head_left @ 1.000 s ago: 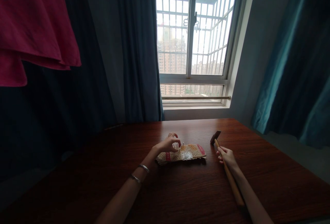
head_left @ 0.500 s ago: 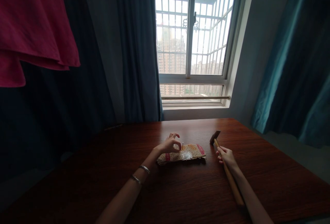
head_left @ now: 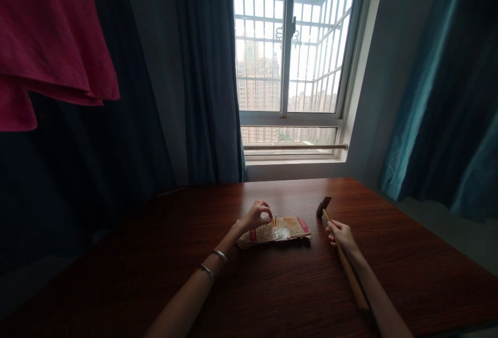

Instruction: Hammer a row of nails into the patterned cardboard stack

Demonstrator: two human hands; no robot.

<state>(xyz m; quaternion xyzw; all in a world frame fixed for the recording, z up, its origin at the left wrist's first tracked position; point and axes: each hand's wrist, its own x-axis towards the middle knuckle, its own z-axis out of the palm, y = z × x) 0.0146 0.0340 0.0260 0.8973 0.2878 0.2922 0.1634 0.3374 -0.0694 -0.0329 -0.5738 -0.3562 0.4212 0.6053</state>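
A patterned, dotted board (head_left: 282, 229) with red bands lies flat on the dark wooden table (head_left: 272, 286). A thin nail (head_left: 275, 219) stands upright on it. My left hand (head_left: 254, 215) is at the board's left part, fingers pinched together around another small upright nail beside that one. My right hand (head_left: 340, 235) is closed around the wooden handle of a hammer (head_left: 342, 255), whose dark head rests near the table just right of the board.
A window with a metal grille (head_left: 290, 63) faces the table. Dark curtains (head_left: 194, 79) hang left, teal curtains (head_left: 447, 94) right. A red cloth (head_left: 50, 37) hangs at the upper left. The table's far edge meets the sill.
My left fingers have closed from a loose hover into a pinch on a nail on the board. The hammer and right hand have barely moved.
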